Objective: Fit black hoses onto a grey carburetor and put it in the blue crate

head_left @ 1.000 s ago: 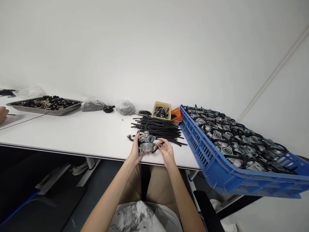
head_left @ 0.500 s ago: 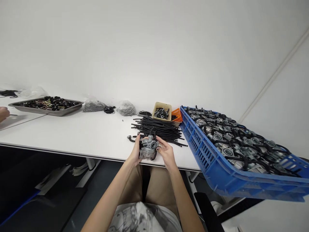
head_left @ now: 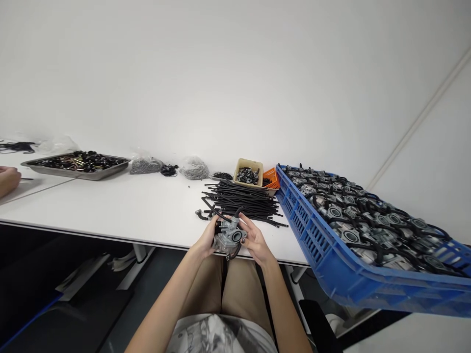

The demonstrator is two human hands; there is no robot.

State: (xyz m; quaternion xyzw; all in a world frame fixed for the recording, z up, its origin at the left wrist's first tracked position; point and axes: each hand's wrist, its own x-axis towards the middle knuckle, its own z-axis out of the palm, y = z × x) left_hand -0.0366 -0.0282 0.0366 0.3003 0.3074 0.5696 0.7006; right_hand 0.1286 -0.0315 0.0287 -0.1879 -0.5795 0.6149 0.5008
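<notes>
A grey metal carburetor [head_left: 228,236] with black hoses is held between both hands over the table's front edge. My left hand [head_left: 207,239] grips its left side, and my right hand [head_left: 256,241] holds its right side beside the round flange opening. Just behind lies a pile of black rubber hoses [head_left: 243,200] on the table. A small elbow fitting with a short black hose [head_left: 201,214] rests left of the pile. Part of the carburetor's far side is hidden by the fingers.
On the right, a blue crate [head_left: 312,240] holds several carburetors. A cream bin [head_left: 240,164] of small fittings and an orange basket [head_left: 273,177] stand behind the hoses. Plastic bags [head_left: 194,168] of small parts and a metal tray [head_left: 99,173] lie leftward. Another person's hand [head_left: 9,180] shows far left.
The carburetor has tilted and come slightly nearer to me in both hands. A black hose on it now points up to the left. The other person's hand shows more.
</notes>
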